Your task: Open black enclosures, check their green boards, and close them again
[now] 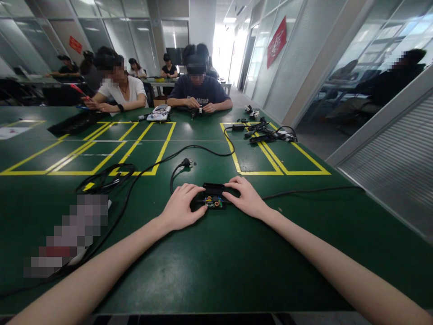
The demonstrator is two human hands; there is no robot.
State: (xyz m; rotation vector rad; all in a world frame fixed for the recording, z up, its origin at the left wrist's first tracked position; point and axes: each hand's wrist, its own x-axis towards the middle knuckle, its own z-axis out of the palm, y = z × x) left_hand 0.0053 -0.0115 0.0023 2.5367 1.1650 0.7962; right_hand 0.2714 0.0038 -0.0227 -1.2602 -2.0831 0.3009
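Left hand (pixel 183 205): half-curled, fingertips at the black casing (pixel 214 188)
Right hand (pixel 246 197): same, other end; can't tell if either's gripping
Circuit board (pixel 214 202): exposed

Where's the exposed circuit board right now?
Head view, centre, a little below mid-height: the circuit board sits between the left hand and right hand, just on the near side of the black casing piece.

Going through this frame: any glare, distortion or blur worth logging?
Head view: soft glare on the green table near its front edge; far corridor blown out to white; right-hand partition leaning, apparently from wide-angle stretch; coarse pixelation over an item at left; circuit board between left hand and right hand too small for fine detail.
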